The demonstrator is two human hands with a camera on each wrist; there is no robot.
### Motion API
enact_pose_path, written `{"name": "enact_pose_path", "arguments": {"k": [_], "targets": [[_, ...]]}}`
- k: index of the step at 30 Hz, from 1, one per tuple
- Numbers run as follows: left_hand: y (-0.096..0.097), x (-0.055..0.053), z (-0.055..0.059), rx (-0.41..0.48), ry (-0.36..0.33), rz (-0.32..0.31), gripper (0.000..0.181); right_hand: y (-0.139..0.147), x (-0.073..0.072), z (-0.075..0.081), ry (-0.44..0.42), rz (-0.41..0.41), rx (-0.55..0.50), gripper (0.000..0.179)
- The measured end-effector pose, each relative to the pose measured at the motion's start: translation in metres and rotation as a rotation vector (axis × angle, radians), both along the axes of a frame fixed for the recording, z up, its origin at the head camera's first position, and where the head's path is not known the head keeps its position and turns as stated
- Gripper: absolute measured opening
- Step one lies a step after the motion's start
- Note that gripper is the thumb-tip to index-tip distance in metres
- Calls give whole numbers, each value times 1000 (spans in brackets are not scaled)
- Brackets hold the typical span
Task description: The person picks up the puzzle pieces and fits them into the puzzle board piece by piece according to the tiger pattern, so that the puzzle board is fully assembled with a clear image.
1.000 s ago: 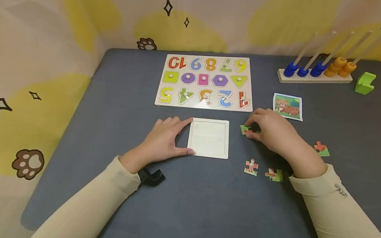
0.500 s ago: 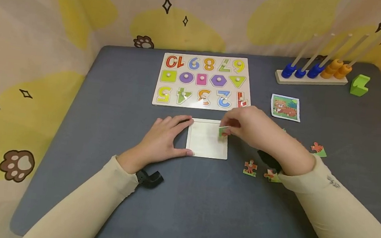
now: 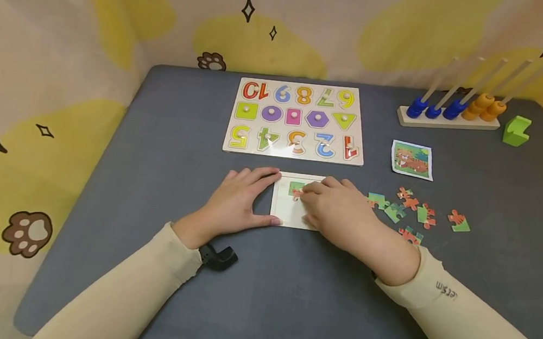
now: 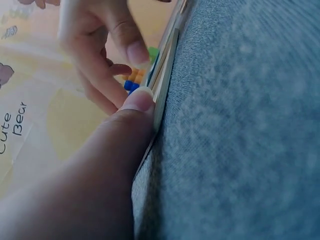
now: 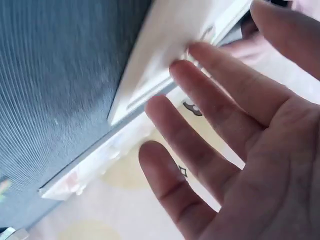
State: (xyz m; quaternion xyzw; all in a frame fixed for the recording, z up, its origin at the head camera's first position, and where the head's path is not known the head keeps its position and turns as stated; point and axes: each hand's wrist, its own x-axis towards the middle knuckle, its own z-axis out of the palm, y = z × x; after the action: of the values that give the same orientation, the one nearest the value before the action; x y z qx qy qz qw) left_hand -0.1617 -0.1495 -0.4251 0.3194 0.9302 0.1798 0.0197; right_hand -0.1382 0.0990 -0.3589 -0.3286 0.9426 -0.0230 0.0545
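A white puzzle tray [image 3: 289, 215] lies on the dark table in the head view. My left hand [image 3: 234, 201] rests at its left side, index finger by the far corner and thumb by the near one. In the left wrist view the thumb [image 4: 137, 104] touches the tray's edge. One green and orange jigsaw piece [image 3: 296, 187] lies inside the tray at its far left. Over the tray's right half is my right hand [image 3: 341, 209], its fingertips touching or very near that piece. The right wrist view shows these fingers [image 5: 220, 107] extended and spread.
Several loose jigsaw pieces [image 3: 411, 200] lie right of the tray. Behind them is a tiger picture card [image 3: 412, 159]. A number puzzle board [image 3: 296, 120] lies beyond the tray. A bead abacus [image 3: 448, 121] and a green block [image 3: 517, 131] stand at the back right.
My right hand has carried the jigsaw piece leftward from the table into the tray, and its grip has loosened. The left hand has stayed at the tray's left side.
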Motion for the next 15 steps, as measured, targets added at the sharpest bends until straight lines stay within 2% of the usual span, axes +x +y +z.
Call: {"name": "enact_pose_path", "arguments": {"k": [4,8,10,12,15], "targets": [[2,-1,0,-1,17,-19,92,-6,7,-8,-17,-21,108,61],[2,-1,-1,-22,30,-39,83,-10,6,-11,-57,-18,110,71],[1,0,-1,-33,36,-41,79,-5,4,-7,-67,-9,78,69],[1,0,-1,-37,38,-40,78,9,-2,3,-69,-22,46,59],[2,0,-1,-32,34,-46,79,43,-15,21,-100,-123,42,39]]}}
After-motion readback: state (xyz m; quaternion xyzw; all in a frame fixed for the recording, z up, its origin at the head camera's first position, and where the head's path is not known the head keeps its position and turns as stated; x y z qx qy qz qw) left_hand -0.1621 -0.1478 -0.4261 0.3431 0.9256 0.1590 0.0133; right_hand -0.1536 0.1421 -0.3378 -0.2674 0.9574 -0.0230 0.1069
